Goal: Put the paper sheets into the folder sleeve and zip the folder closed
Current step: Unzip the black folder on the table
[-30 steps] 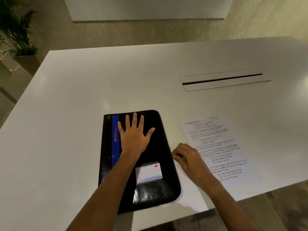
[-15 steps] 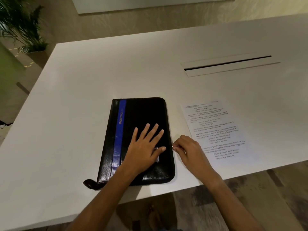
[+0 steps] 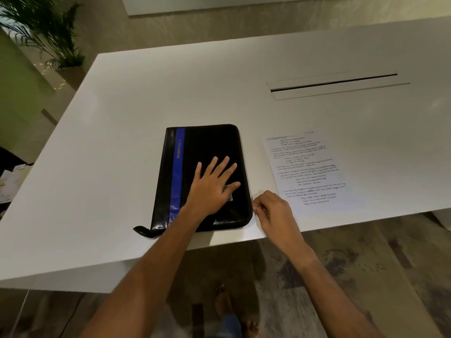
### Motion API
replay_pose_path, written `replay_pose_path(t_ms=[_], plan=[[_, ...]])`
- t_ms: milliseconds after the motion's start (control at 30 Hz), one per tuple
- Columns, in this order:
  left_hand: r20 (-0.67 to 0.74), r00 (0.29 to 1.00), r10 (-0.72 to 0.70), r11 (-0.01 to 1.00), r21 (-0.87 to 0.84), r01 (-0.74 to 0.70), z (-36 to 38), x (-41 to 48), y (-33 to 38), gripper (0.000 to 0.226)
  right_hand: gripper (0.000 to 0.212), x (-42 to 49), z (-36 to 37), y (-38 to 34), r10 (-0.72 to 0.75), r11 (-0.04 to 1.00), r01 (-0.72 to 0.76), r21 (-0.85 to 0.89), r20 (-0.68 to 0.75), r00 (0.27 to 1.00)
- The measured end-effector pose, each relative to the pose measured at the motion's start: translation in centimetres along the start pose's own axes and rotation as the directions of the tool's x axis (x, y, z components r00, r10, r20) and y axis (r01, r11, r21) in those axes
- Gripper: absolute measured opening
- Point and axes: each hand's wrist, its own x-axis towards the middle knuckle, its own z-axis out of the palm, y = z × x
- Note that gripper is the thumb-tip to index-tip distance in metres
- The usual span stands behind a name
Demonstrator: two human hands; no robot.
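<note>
A black zip folder (image 3: 207, 145) with a blue stripe lies closed on the white table (image 3: 122, 142), near its front edge. My left hand (image 3: 214, 185) rests flat on the folder's cover, fingers spread. My right hand (image 3: 273, 211) is at the folder's lower right edge, its fingertips pinched on what looks like the zipper pull. The printed paper sheets (image 3: 307, 170) lie flat on the table just right of the folder, apart from it. A short black strap (image 3: 142, 231) sticks out at the folder's lower left corner.
A long cable slot (image 3: 334, 85) is set in the table at the back right. A potted plant (image 3: 48, 32) stands on the floor beyond the left corner. The table's front edge runs just below the folder and the sheets.
My left hand has slid from the folder's upper half down to its lower right part. My right hand has stayed pinched at the folder's right edge, a little nearer the lower corner. The camera has shifted.
</note>
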Motion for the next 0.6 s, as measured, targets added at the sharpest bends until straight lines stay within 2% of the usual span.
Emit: replay_pose_path(t_ms=[400, 600], plan=[[0.022, 1.000, -0.016, 1.000, -0.003, 0.016, -0.6, -0.3, 0.4, 0.068, 0.019, -4.6, 1.9, -2.1, 0.123, 0.989, -0.111, 0.100, -0.131, 0.984], [0.048, 0.999, -0.019, 1.000, -0.021, 0.020, -1.0, -0.3, 0.7, 0.068, 0.016, -5.7, 3.0, -3.9, 0.234, 0.964, -0.207, 0.165, -0.167, 0.958]])
